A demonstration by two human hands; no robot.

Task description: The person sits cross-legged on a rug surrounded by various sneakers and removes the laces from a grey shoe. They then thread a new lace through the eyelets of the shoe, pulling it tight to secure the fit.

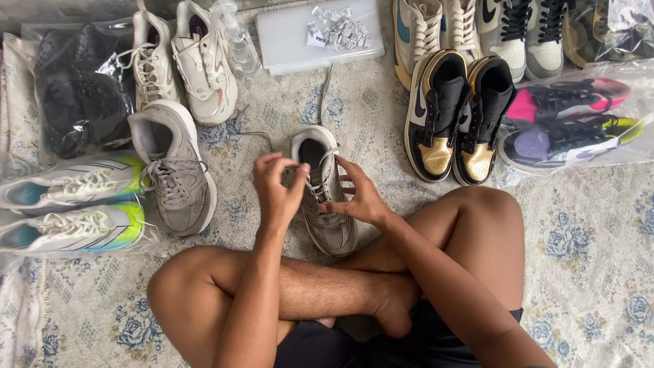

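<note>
I'm mid-lacing the grey sneaker [325, 194] on the rug before my crossed legs, left hand [278, 191] pinching the lace [315, 184], right hand [361, 197] gripping its side; next needs threading an eyelet.

pers | blk shorts [327, 347] – arms, legs, feet bare – no sleeves, no socks

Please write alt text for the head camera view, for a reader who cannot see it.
A person sitting cross-legged on a floral rug works the white lace of a grey sneaker with the left hand and right hand. Its matching grey sneaker lies to the left, black-and-gold high-tops to the right, and more pairs, some in clear bags, lie around.
</note>
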